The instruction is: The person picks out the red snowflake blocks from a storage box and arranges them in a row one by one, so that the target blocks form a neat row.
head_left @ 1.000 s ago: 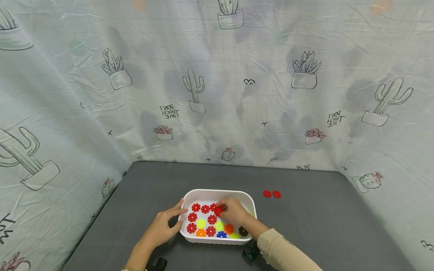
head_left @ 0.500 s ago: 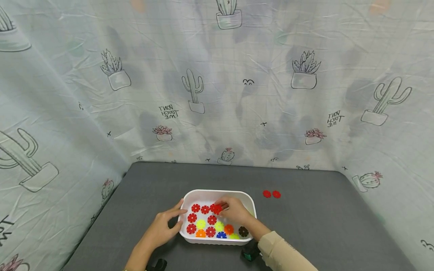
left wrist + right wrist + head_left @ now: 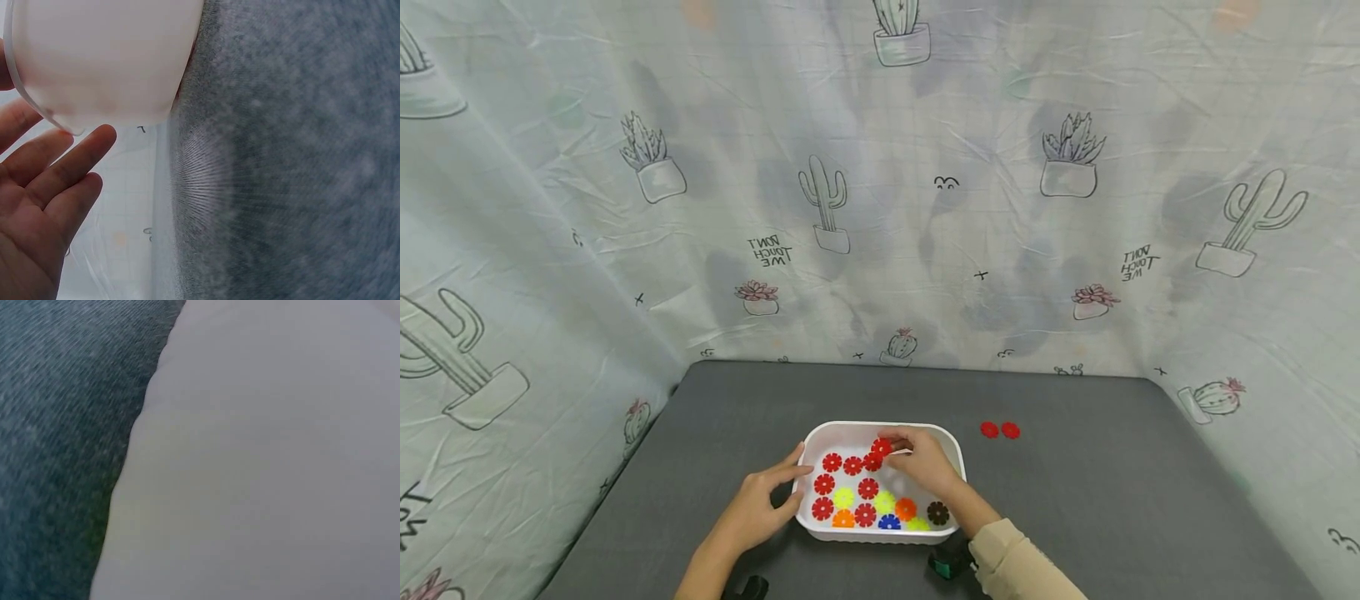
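Observation:
A white tray [image 3: 880, 536] stands on the table with several notched plastic discs in it. My left hand [image 3: 760, 507] rests at the tray's left end, fingers fairly straight at the rim; in the left wrist view the hand [image 3: 44, 194] has its lower fingers spread beside the tray's pale wall [image 3: 106, 62]. Inside the tray's back right part, my right hand [image 3: 925, 462] pinches a red notched disc [image 3: 882, 447] at its fingertips. That disc overlaps another red disc [image 3: 872, 462] in the head view. The right wrist view holds only the tray wall [image 3: 250, 456] and tabletop, no fingers.
Two red discs [image 3: 989, 430] lie on the grey tabletop [image 3: 1075, 483] right of the tray. Yellow, orange, blue and dark brown discs [image 3: 937, 512] lie in the tray's front half. Printed cloth [image 3: 880, 208] surrounds the table at back and sides.
My right hand has shifted slightly, and the pinched red disc has moved back, away from me, within the tray. My left hand stays at the tray's left end.

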The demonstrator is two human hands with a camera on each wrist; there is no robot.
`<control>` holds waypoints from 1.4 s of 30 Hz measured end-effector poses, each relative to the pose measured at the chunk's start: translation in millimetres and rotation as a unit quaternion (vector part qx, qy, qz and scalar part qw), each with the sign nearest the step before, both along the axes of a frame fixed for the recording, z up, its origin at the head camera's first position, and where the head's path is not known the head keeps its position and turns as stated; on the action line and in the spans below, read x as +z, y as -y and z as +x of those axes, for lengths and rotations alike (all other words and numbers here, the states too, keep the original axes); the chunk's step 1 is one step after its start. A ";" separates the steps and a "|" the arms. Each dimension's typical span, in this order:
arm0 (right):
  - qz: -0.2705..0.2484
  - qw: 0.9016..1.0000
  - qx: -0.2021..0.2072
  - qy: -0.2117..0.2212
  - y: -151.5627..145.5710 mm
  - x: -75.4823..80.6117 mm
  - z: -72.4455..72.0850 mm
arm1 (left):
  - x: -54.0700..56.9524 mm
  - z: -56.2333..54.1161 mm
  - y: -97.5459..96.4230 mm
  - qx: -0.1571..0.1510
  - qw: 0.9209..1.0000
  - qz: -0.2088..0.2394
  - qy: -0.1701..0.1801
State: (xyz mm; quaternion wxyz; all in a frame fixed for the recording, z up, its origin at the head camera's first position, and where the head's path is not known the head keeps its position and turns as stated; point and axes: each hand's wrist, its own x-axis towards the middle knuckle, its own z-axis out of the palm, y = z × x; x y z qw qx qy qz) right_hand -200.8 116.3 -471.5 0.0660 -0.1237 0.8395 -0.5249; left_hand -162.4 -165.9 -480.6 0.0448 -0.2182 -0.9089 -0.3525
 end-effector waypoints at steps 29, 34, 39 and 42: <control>-0.138 0.985 -0.107 -0.002 -61.1 18.1 25.7 | -0.5 -0.7 0.4 -0.001 1.000 0.018 0.010; -0.163 0.977 -0.140 -0.014 -86.2 18.5 27.2 | 0.7 -1.2 1.1 -0.003 1.000 0.019 0.010; -0.168 0.969 -0.177 -0.023 -107.6 10.8 27.0 | -0.6 -1.1 1.5 -0.005 1.000 0.015 0.005; -0.170 0.964 -0.201 -0.029 -119.1 3.6 24.6 | -2.1 -1.0 1.4 -0.003 1.000 0.010 0.002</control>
